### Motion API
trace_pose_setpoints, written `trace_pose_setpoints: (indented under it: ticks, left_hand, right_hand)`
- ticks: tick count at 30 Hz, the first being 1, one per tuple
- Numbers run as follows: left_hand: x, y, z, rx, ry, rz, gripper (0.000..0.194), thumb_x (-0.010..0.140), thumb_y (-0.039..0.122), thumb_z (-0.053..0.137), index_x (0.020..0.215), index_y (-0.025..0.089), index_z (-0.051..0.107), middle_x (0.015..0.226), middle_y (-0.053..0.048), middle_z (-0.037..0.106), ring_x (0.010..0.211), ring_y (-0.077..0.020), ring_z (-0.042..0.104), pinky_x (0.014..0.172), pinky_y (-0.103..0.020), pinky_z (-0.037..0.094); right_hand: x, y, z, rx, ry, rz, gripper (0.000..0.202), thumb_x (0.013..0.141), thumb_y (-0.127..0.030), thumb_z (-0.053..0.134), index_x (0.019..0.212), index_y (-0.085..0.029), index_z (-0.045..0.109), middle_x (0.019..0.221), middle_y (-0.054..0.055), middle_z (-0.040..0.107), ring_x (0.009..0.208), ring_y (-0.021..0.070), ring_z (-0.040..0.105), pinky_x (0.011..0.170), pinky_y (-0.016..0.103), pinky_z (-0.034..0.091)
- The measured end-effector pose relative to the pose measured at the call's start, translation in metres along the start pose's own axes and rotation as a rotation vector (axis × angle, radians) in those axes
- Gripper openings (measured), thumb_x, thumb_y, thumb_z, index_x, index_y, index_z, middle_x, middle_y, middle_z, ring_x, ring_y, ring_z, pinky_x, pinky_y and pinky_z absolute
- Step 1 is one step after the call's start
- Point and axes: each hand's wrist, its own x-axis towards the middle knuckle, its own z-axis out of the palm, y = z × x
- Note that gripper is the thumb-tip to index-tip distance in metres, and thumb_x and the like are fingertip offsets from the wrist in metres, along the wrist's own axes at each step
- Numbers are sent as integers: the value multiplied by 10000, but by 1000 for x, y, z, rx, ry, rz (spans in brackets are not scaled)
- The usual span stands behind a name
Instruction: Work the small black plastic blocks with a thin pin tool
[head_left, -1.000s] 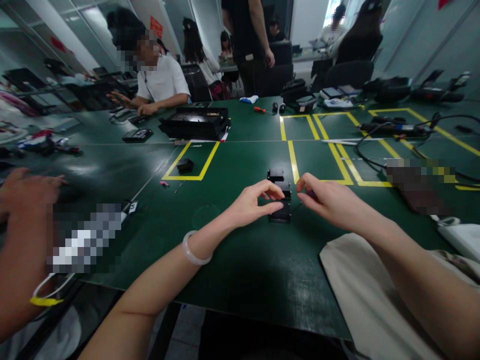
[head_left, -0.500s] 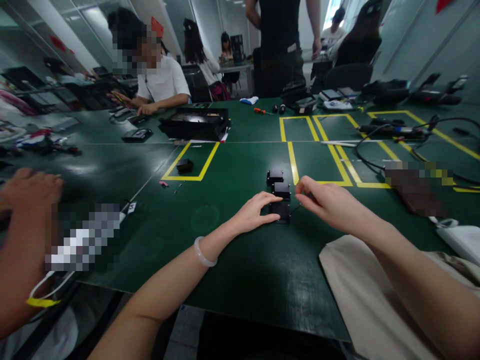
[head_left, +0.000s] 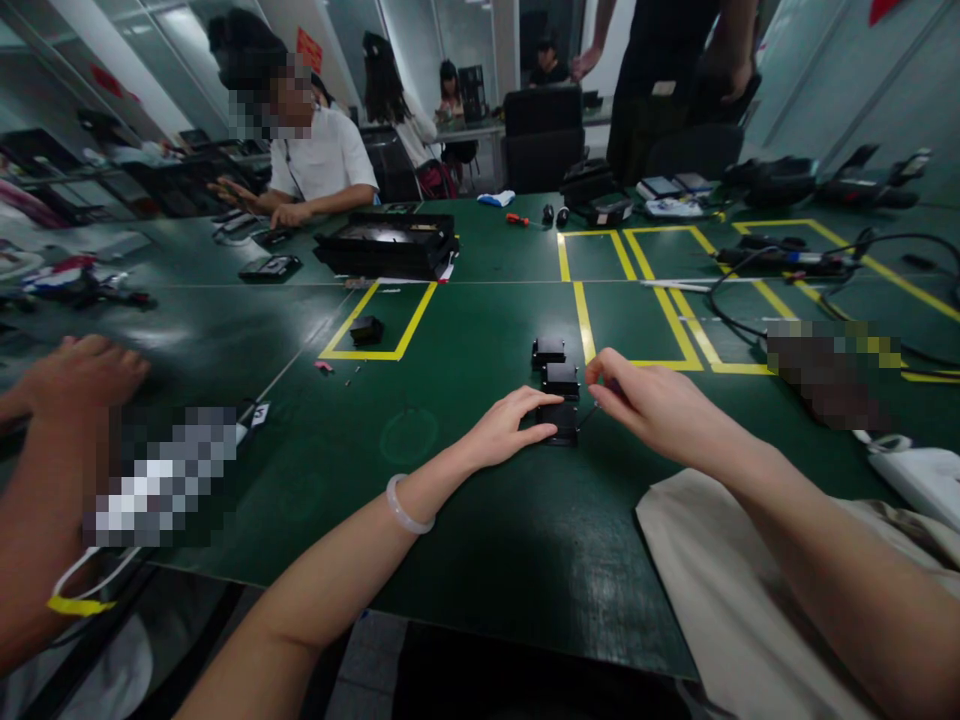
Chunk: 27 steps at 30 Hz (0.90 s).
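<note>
Three small black box-shaped parts stand in a row on the green table (head_left: pixel 480 560). My left hand (head_left: pixel 510 428) grips the nearest black part (head_left: pixel 564 424), with the thumb on its near side and the fingers on its far side. The middle black part (head_left: pixel 561 377) is just beyond my fingertips, and the far black part (head_left: pixel 548 349) sits behind that. To the right, my right hand (head_left: pixel 637 395) is closed in a pinch on a thin dark rod-like tool (head_left: pixel 589 415). Its tip points at the right side of the nearest part; contact is hard to make out. The tool's upper end is hidden by my fingers.
Yellow tape (head_left: pixel 583 320) marks rectangles on the table. A black block (head_left: pixel 367 330) lies in the left one, with a black tray-like case (head_left: pixel 386 245) behind. Beige cloth (head_left: pixel 697 560) lies under my right arm. A co-worker's hand (head_left: pixel 82 375) rests at left. Cables (head_left: pixel 727 310) lie right.
My hands and the black parts stay almost where they were. In the background, a standing person has shifted right, and the co-worker's hand at left has moved slightly right.
</note>
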Motion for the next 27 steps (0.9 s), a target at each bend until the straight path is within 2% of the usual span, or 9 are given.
trace_pose_setpoints:
  ticks: [3, 7, 13, 18, 23, 27]
  left_hand:
    - [0, 1, 0, 19, -3, -10, 420, 938, 402, 538, 1326, 242, 521, 1207, -73, 560, 1150, -228, 529, 1003, -363, 408]
    - [-1, 2, 0, 25, -2, -14, 416, 944, 411, 524, 1322, 239, 520, 1209, -70, 562, 1151, -227, 526, 1007, -361, 405]
    - [-1, 3, 0, 15, -10, -11, 416, 948, 405, 520, 1329, 236, 512, 1232, -77, 552, 1171, -225, 517, 1020, -361, 396]
    - [-2, 3, 1, 18, 2, -12, 404, 949, 392, 522, 1322, 237, 517, 1203, -74, 558, 1154, -225, 522, 1002, -357, 405]
    - [-3, 4, 0, 18, -5, -14, 400, 949, 390, 517, 1320, 241, 517, 1218, -72, 550, 1158, -228, 519, 1005, -361, 402]
    - [-3, 4, 0, 21, -3, -15, 401, 950, 389, 514, 1322, 239, 514, 1217, -69, 549, 1164, -229, 514, 1012, -364, 397]
  right_hand:
    - [0, 0, -1, -6, 8, -2, 180, 968, -346, 352, 1026, -216, 463, 739, 13, 632, 586, 162, 551, 533, 264, 288]
    - [1, 0, 0, -89, 11, 18, 270, 974, -426, 346, 938, -212, 506, 674, 17, 621, 583, 180, 561, 523, 275, 256]
    - [0, 0, -1, -61, 5, 5, 213, 972, -328, 342, 1057, -204, 493, 727, 17, 641, 601, 169, 572, 539, 265, 284]
    - [0, 1, 0, -195, 24, 43, 324, 973, -436, 330, 904, -211, 552, 663, 34, 629, 593, 191, 577, 513, 278, 230]
    - [-1, -1, -2, -105, 14, 8, 222, 967, -337, 352, 1033, -213, 524, 752, 28, 660, 623, 173, 585, 533, 266, 281]
    - [0, 0, -2, -151, 13, 31, 276, 966, -410, 350, 935, -218, 546, 710, 31, 650, 601, 182, 578, 521, 275, 264]
